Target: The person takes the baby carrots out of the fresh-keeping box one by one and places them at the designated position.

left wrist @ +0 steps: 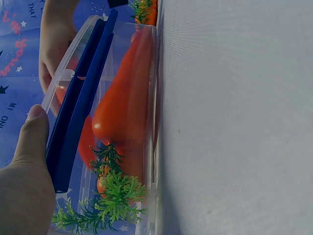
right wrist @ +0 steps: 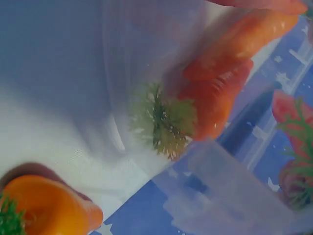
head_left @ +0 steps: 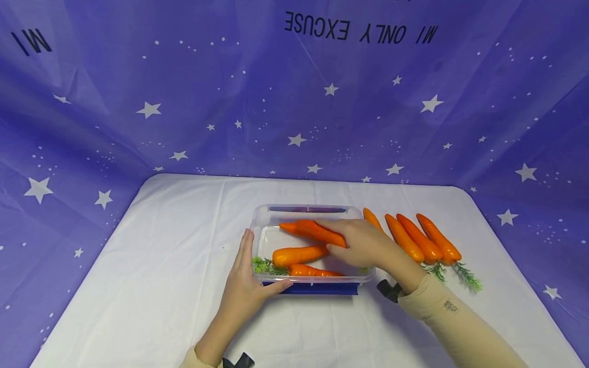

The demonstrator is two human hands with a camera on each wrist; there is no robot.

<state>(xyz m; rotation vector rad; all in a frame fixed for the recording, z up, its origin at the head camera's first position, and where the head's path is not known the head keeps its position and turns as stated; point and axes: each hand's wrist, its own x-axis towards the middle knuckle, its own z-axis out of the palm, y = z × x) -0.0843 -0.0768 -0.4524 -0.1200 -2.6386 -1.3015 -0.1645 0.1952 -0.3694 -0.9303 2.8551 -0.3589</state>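
A clear plastic box with blue clasps stands before me. My left hand rests on its near left corner, fingers straight along the side wall and thumb laid over the front rim. Over the inside of the box, my right hand grips a red-orange carrot, its tip pointing left. Below it lie an orange carrot and another red-orange carrot, against the front wall. Green leafy tops show through the wall in the left wrist view. The right fingertips are partly hidden.
To the right of the box, several carrots lie side by side on the white cloth, green tops toward me. One of them is partly covered by the right hand. A purple star-printed curtain surrounds the table's back and sides.
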